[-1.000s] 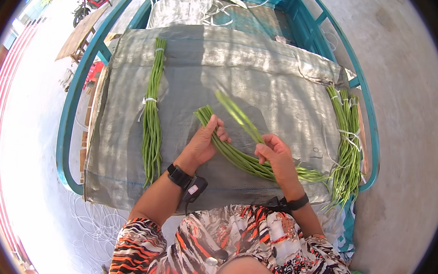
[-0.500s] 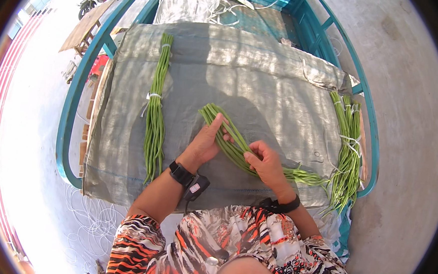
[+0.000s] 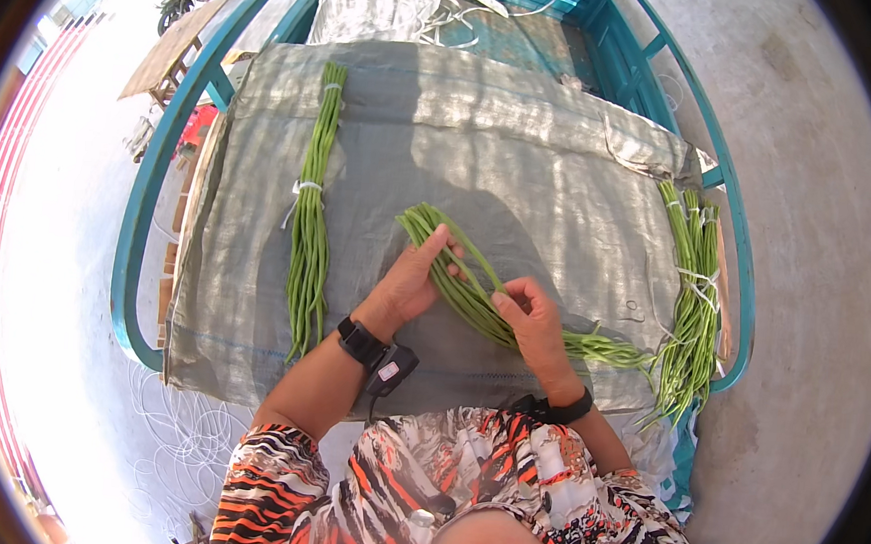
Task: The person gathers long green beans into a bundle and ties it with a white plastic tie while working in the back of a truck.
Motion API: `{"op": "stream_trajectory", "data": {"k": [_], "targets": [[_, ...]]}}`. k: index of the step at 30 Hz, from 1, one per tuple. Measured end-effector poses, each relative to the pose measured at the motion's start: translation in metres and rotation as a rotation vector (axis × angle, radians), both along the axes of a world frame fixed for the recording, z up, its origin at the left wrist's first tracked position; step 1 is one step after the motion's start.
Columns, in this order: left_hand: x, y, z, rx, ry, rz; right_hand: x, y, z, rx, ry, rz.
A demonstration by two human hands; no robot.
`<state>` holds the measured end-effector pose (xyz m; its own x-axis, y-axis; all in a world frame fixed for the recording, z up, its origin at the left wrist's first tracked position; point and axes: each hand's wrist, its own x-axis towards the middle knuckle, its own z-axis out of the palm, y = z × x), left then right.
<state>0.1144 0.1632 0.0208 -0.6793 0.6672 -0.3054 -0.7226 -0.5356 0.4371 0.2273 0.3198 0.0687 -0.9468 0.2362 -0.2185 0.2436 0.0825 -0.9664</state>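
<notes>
A loose bunch of long green beans (image 3: pixel 481 310) runs slantwise across the middle of the grey woven sheet (image 3: pixel 402 160). My left hand (image 3: pixel 417 279) is closed round the bunch near its upper left end. My right hand (image 3: pixel 534 328) pinches a bean that stands a little apart from the others; the rest of the bunch passes beneath this hand, its thin tips trailing right. To the left lies a bundle of long beans (image 3: pixel 310 234) bound with white ties. Several more tied bundles (image 3: pixel 692 288) lie at the sheet's right edge, touching the tips of the held bunch.
The sheet lies over a blue-green metal cart, whose side rails (image 3: pixel 152 185) rise left and right. White strapping (image 3: pixel 446 18) and a pale container (image 3: pixel 371 14) sit at its far end. Tangled white cord (image 3: pixel 181 436) lies on the ground at left, with a wooden table (image 3: pixel 173 49) beyond.
My right hand has shifted slightly right, and the bean in its fingers stands a bit farther from the bunch. My left hand keeps its hold, nearly still.
</notes>
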Motion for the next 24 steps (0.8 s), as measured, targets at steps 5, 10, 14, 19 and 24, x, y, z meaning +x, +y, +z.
{"op": "stream_trajectory", "data": {"k": [5, 10, 14, 19, 24], "targets": [[-0.001, -0.002, -0.003, 0.001, 0.054, -0.017, -0.002, -0.001, 0.000, -0.079, 0.118, -0.146], [0.000, -0.003, -0.006, 0.038, 0.153, -0.029, -0.001, 0.000, -0.005, 0.097, 0.199, -0.063], [0.001, -0.003, 0.002, 0.015, 0.132, -0.060, -0.002, -0.002, -0.005, 0.202, 0.192, -0.009], [0.001, -0.003, 0.007, 0.005, 0.118, -0.033, -0.004, -0.004, -0.007, 0.306, 0.203, 0.024], [0.004, -0.002, 0.009, 0.036, 0.100, 0.000, -0.006, -0.004, -0.008, 0.510, 0.258, 0.092]]}}
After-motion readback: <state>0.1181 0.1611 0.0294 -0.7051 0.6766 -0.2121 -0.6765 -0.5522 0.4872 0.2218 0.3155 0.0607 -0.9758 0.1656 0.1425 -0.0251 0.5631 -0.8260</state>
